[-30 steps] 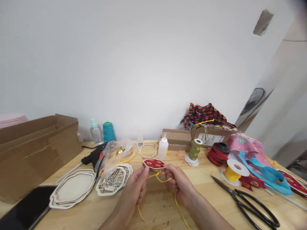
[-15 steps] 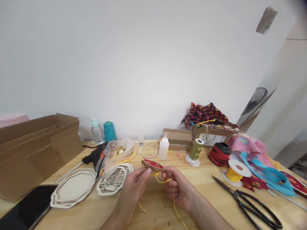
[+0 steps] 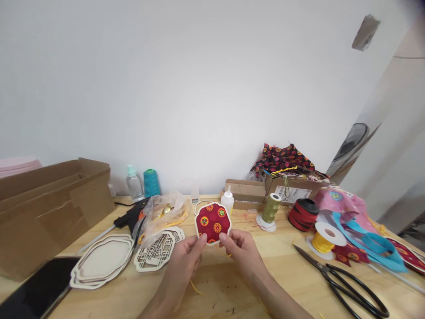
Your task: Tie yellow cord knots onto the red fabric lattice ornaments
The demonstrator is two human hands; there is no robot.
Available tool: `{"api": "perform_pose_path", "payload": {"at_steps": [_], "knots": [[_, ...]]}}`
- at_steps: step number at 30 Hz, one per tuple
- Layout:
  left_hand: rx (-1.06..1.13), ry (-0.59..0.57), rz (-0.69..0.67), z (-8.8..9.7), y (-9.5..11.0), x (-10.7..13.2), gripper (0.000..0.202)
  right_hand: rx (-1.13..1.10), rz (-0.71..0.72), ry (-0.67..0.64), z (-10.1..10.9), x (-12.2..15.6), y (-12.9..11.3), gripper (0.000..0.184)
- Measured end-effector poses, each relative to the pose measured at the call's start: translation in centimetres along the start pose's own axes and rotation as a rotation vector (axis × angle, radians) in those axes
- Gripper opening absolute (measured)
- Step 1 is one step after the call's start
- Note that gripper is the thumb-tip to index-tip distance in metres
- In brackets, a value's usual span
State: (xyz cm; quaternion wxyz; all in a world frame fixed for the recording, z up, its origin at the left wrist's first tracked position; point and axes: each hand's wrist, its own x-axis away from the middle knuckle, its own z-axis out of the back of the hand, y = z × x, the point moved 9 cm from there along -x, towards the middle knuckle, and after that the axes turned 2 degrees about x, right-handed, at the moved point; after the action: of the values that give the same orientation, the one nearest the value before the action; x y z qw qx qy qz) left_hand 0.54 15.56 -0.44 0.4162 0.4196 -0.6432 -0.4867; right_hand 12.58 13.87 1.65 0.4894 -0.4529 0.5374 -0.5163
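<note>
1. White wall (image 3: 166,88) across the background.
2. Pale wooden tabletop (image 3: 212,292) below, laden at left, back and right.
3. Brown cardboard box (image 3: 56,217) at far left, open-topped; dark phone-like slab (image 3: 36,288) lying in front of it.
4. Labelled carton (image 3: 274,181) at back right, filled; dark patterned cloth (image 3: 282,159) heaped behind.
5. Left hand (image 3: 188,255) at centre, pinching the lower left edge of a red patterned disc (image 3: 213,221), thumb on the front face; right hand (image 3: 243,252) pinching the lower right edge likewise. Rear fingertips hidden.
6. Black-handled scissors (image 3: 324,268) lying flat, right of the right hand.
7. Pale wooden plaques (image 3: 102,261) stacked at left; lattice-cut pieces (image 3: 159,252) just beside them, near the left hand.
8. Disc as noted: pale scalloped rim, held up between both hands above the tabletop, printed face towards the camera, partly masking a white squeeze bottle (image 3: 227,199).
9. Olive spool (image 3: 272,208), red-and-black spool (image 3: 303,214) and yellow spool (image 3: 322,243) at right.
10. Yellow cord (image 3: 195,287) below the left hand; route behind the hands not determinable.
</note>
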Motion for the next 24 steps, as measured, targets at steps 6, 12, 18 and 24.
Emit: {"api": "perform_pose_path", "payload": {"at_steps": [6,12,18,24], "knots": [[-0.007,-0.053,-0.021,-0.7,0.6,0.2,0.021,0.03,0.012,-0.012,-0.3,0.2,-0.1,0.036],[-0.068,-0.062,-0.027,-1.1,0.6,0.4,0.031,-0.127,-0.096,0.075,0.9,0.0,0.9,0.037],[-0.436,-0.095,-0.184,-1.6,1.6,0.6,0.032,-0.324,-0.248,0.112,0.9,0.1,2.3,0.04],[-0.26,-0.182,-0.127,-2.8,1.0,0.7,0.027,-0.267,-0.221,0.097,0.5,0.2,2.3,0.042]]}}
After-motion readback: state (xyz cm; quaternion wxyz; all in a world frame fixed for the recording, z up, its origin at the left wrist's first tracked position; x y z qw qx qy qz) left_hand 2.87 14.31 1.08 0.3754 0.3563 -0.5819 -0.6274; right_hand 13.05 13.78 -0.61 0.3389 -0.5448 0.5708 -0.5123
